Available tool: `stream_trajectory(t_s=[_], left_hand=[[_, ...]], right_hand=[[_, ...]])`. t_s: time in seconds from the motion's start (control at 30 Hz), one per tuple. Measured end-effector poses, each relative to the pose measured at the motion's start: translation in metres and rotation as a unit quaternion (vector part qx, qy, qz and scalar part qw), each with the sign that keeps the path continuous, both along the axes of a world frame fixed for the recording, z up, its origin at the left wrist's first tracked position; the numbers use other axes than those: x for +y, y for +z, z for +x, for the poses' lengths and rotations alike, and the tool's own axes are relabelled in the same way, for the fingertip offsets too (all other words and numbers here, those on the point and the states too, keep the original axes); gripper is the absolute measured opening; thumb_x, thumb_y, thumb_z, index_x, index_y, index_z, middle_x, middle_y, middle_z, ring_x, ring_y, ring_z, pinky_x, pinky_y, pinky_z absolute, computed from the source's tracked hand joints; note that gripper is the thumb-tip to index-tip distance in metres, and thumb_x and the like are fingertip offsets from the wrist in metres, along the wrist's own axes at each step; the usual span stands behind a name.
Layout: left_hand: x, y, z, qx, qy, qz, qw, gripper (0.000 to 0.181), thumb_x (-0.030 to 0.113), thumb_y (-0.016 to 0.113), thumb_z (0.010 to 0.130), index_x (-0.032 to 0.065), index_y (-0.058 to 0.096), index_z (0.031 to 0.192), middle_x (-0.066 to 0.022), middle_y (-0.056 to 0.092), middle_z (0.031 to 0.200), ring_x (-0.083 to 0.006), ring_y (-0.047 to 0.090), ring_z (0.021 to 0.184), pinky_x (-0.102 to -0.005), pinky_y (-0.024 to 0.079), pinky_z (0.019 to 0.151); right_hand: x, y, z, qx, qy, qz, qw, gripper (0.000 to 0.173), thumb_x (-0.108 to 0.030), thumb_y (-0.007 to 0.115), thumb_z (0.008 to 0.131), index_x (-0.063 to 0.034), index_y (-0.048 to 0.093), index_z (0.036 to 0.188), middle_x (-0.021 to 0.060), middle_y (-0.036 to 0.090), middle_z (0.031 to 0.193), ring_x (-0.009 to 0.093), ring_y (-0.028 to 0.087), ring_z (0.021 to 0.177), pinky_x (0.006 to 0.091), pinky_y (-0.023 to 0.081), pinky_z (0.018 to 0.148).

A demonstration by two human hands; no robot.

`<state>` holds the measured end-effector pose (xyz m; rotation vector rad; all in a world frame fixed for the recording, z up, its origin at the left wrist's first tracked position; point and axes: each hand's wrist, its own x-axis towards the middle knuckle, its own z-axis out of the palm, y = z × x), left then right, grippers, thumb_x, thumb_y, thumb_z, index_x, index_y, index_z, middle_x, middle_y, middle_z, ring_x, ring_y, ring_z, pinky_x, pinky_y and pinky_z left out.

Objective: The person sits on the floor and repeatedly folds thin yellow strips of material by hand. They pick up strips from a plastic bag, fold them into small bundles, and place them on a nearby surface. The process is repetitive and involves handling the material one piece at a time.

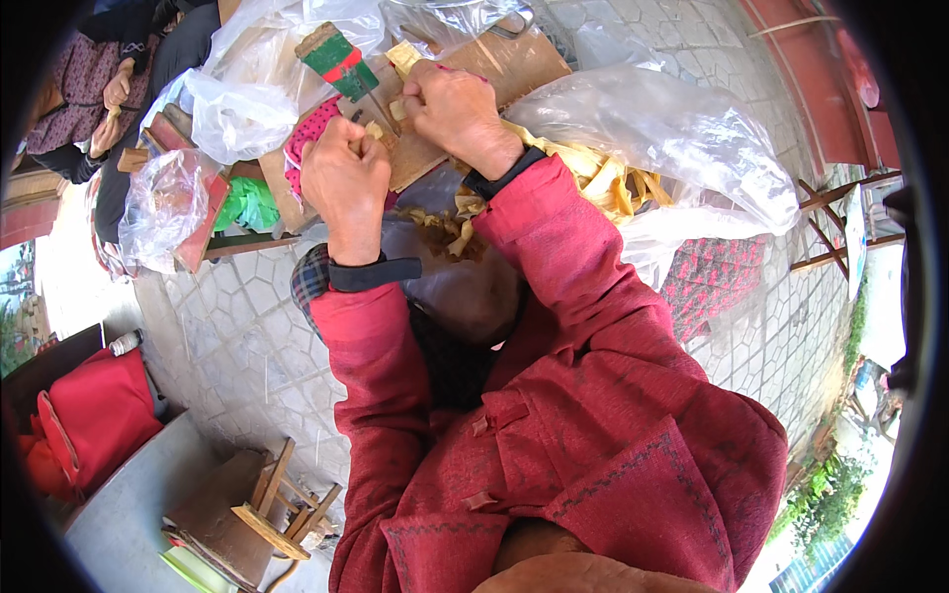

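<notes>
My left hand (347, 181) is a closed fist over a wooden board (422, 152), with a bit of pale yellow strip (374, 130) at its fingers. Higher up and to the right, my right hand (458, 107) grips another yellow strip (404, 58), which sticks out past the knuckles. Between the fists stands a block painted green with a red band (342, 65), and a thin metal piece (379, 105) runs down from it to the board. Pink dotted cloth (315, 137) lies beside my left hand. Both hands' fingertips are mostly hidden.
Long yellow strips (593, 167) spill from a large clear plastic bag (667, 133) at right. Yellow scraps (448, 233) lie on plastic over my lap. More plastic bags (245, 111) and a green bag (248, 201) sit at left. Another person's hands (111, 111) are at upper left. A wooden stool (278, 511) lies below.
</notes>
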<state>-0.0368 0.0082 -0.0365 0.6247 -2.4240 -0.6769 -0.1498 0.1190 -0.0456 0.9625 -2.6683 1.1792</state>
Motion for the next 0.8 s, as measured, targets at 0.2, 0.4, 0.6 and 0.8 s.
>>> stream_trajectory(t_s=[0.2, 0.4, 0.6, 0.8], left_hand=[[0.022, 0.022, 0.011, 0.038, -0.055, 0.164, 0.984, 0.028, 0.018, 0.075, 0.083, 0.0077, 0.065, 0.106, -0.0099, 0.065, 0.066, -0.0182, 0.063, 0.059, -0.0289, 0.047, 0.055], [0.022, 0.023, 0.008, 0.078, -0.116, 0.101, 0.985, 0.008, 0.008, 0.065, 0.089, 0.0045, 0.062, 0.097, -0.0084, 0.059, 0.063, -0.0185, 0.057, 0.054, -0.0311, 0.046, 0.054], [-0.003, 0.03, 0.02, 0.18, 0.046, 0.12, 0.975, 0.01, 0.01, 0.058, 0.095, 0.0019, 0.059, 0.089, -0.0031, 0.055, 0.062, -0.0117, 0.053, 0.057, -0.0293, 0.045, 0.054], [0.008, 0.034, 0.016, 0.151, -0.024, 0.157, 0.976, 0.006, 0.008, 0.059, 0.094, 0.003, 0.06, 0.092, -0.0021, 0.057, 0.066, -0.0103, 0.054, 0.059, -0.028, 0.046, 0.055]], right_hand=[[0.017, 0.011, -0.007, -0.165, 0.107, -0.166, 0.966, 0.018, -0.022, 0.069, 0.083, -0.0046, 0.064, 0.086, 0.0099, 0.066, 0.073, 0.022, 0.065, 0.069, 0.0368, 0.05, 0.063], [0.021, 0.029, 0.0, -0.268, 0.282, -0.238, 0.89, 0.023, -0.026, 0.063, 0.093, -0.0033, 0.061, 0.088, -0.004, 0.056, 0.074, 0.006, 0.051, 0.074, 0.0226, 0.043, 0.065], [0.034, 0.05, -0.001, -0.244, 0.294, -0.033, 0.923, 0.024, -0.028, 0.063, 0.094, -0.0041, 0.063, 0.09, -0.006, 0.05, 0.072, 0.004, 0.044, 0.068, 0.0224, 0.035, 0.058], [0.036, 0.062, 0.011, -0.36, 0.267, -0.345, 0.825, 0.02, -0.022, 0.063, 0.095, -0.0034, 0.066, 0.101, -0.004, 0.06, 0.075, 0.003, 0.043, 0.063, 0.0217, 0.035, 0.055]])
